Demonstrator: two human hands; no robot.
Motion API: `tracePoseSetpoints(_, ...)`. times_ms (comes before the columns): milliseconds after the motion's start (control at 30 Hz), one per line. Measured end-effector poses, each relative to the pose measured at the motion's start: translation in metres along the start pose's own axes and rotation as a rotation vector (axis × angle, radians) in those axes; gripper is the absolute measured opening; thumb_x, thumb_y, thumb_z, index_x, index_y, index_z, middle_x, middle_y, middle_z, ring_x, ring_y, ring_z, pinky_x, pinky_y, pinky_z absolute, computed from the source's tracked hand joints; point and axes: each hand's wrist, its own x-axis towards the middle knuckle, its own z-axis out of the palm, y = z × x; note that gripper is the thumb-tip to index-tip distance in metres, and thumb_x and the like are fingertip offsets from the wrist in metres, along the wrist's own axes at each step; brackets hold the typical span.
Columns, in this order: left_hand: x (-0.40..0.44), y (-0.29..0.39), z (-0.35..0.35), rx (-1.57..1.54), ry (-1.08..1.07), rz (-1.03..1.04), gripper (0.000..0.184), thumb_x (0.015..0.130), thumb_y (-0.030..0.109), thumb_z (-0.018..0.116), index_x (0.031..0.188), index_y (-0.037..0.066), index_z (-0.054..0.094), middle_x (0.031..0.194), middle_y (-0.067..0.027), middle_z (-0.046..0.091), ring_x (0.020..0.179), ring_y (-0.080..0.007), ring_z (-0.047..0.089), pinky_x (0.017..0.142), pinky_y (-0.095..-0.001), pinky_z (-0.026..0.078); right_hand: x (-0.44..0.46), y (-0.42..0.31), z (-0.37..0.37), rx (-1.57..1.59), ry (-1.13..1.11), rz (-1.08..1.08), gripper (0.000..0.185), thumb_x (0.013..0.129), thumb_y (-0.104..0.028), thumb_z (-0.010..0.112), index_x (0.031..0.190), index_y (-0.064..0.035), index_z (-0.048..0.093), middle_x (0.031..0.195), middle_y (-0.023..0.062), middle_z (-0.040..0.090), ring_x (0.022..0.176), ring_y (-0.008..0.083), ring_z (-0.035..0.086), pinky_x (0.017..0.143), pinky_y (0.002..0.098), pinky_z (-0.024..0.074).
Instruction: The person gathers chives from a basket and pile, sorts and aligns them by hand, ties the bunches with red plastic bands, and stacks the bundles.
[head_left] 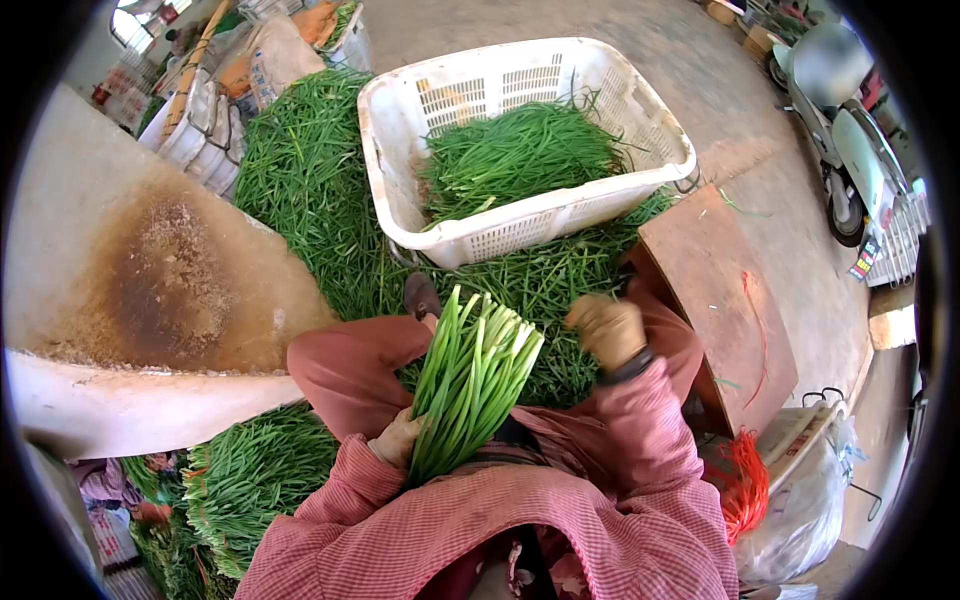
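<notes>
My left hand (397, 439), in a pale glove, is wrapped round the lower part of a thick bunch of garlic chives (468, 395) over my lap. The bunch's pale cut ends point up and away from me. To the right of the bunch and apart from it is my right hand (608, 333), also gloved and smeared by motion. Its fingers look bent, but whether they hold anything cannot be made out. Ahead stands a white plastic basket (530, 212) with more chives (520, 155) lying inside.
Loose green leaves (305, 160) cover the floor around the basket. A brown board (715, 300) is at my right, with red ties (745, 485) below it. A stained pale slab (180, 290) borders my left, near stacked chive bunches (255, 480). A scooter (840, 130) stands far right.
</notes>
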Motion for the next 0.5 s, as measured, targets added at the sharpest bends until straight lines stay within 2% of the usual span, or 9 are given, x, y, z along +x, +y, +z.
tracePoseSetpoints(33,-0.008,0.006,0.013,0.007,0.071,0.006,0.040,0.085,0.025,0.051,0.119,0.005,0.043,0.105,-0.0057,0.055,0.090,-0.0161,0.055,0.079,-0.0290,0.046,0.009,-0.010,-0.004,0.072,0.339,0.089,0.016,0.085,-0.007,0.048,0.073,0.0012,0.057,0.068,0.0088,0.061,0.053,0.0119,0.051,0.045,0.0225,0.0419)
tracePoseSetpoints(67,-0.012,0.011,0.024,0.073,0.141,0.004,0.039,0.086,0.024,0.049,0.119,0.003,0.042,0.105,-0.0078,0.055,0.091,-0.0177,0.055,0.079,-0.0302,0.046,0.012,-0.028,-0.009,-0.428,0.419,0.047,0.014,0.085,-0.007,0.048,0.077,-0.0010,0.058,0.070,0.0076,0.061,0.055,0.0096,0.052,0.046,0.0217,0.0431)
tracePoseSetpoints(100,-0.011,0.014,0.028,0.072,0.142,0.010,0.039,0.086,0.024,0.049,0.119,0.003,0.042,0.105,-0.0078,0.055,0.091,-0.0177,0.055,0.079,-0.0302,0.046,0.010,-0.047,-0.004,-0.516,0.356,-0.033,0.007,0.080,-0.008,0.054,0.081,-0.0045,0.060,0.075,0.0075,0.062,0.066,0.0122,0.057,0.059,0.0263,0.0474)
tracePoseSetpoints(133,-0.013,0.014,0.032,0.072,0.115,0.036,0.039,0.087,0.023,0.048,0.119,0.002,0.041,0.107,-0.0093,0.055,0.092,-0.0189,0.055,0.080,-0.0309,0.046,0.008,-0.061,0.011,-0.377,0.224,-0.112,0.008,0.077,-0.010,0.056,0.083,-0.0063,0.061,0.083,0.0064,0.062,0.077,0.0151,0.056,0.066,0.0301,0.0469)
tracePoseSetpoints(200,-0.016,0.018,0.042,0.072,0.083,0.054,0.039,0.087,0.022,0.047,0.119,0.001,0.041,0.108,-0.0108,0.054,0.094,-0.0201,0.055,0.081,-0.0315,0.046,0.004,-0.068,0.043,-0.642,-0.009,-0.397,0.015,0.073,-0.015,0.060,0.087,-0.0099,0.061,0.098,0.0038,0.060,0.096,0.0204,0.051,0.078,0.0362,0.0437)
tracePoseSetpoints(233,-0.016,0.022,0.048,0.076,0.049,0.062,0.040,0.087,0.022,0.046,0.120,0.000,0.040,0.109,-0.0128,0.053,0.096,-0.0218,0.054,0.082,-0.0324,0.045,0.003,-0.067,0.053,-1.049,-0.123,-0.609,0.019,0.070,-0.017,0.061,0.088,-0.0117,0.062,0.105,0.0023,0.058,0.105,0.0229,0.047,0.083,0.0386,0.0410)
tracePoseSetpoints(300,-0.017,0.025,0.052,0.075,0.022,0.081,0.040,0.088,0.022,0.045,0.120,-0.001,0.039,0.110,-0.0147,0.053,0.097,-0.0235,0.054,0.084,-0.0333,0.045,0.005,-0.060,0.060,-1.253,-0.148,-0.609,0.020,0.070,-0.020,0.058,0.088,-0.0136,0.061,0.113,0.0017,0.053,0.110,0.0240,0.042,0.084,0.0374,0.0404)
tracePoseSetpoints(400,-0.022,0.026,0.048,0.639,0.076,0.215,0.043,0.087,0.023,0.046,0.121,-0.002,0.038,0.111,-0.0170,0.052,0.100,-0.0258,0.053,0.086,-0.0343,0.044,0.010,-0.059,0.062,-1.258,-0.180,-0.745,0.020,0.064,-0.017,0.061,0.085,-0.0140,0.061,0.111,0.0018,0.054,0.108,0.0248,0.044,0.080,0.0373,0.0410)
tracePoseSetpoints(500,-0.021,0.028,0.045,0.642,-0.009,0.338,0.043,0.087,0.024,0.047,0.120,-0.002,0.039,0.110,-0.0173,0.052,0.100,-0.0259,0.053,0.087,-0.0342,0.044,0.012,-0.053,0.063,-1.210,-0.195,-0.814,0.022,0.061,-0.017,0.066,0.082,-0.0140,0.061,0.110,0.0013,0.053,0.108,0.0257,0.045,0.075,0.0382,0.0427)
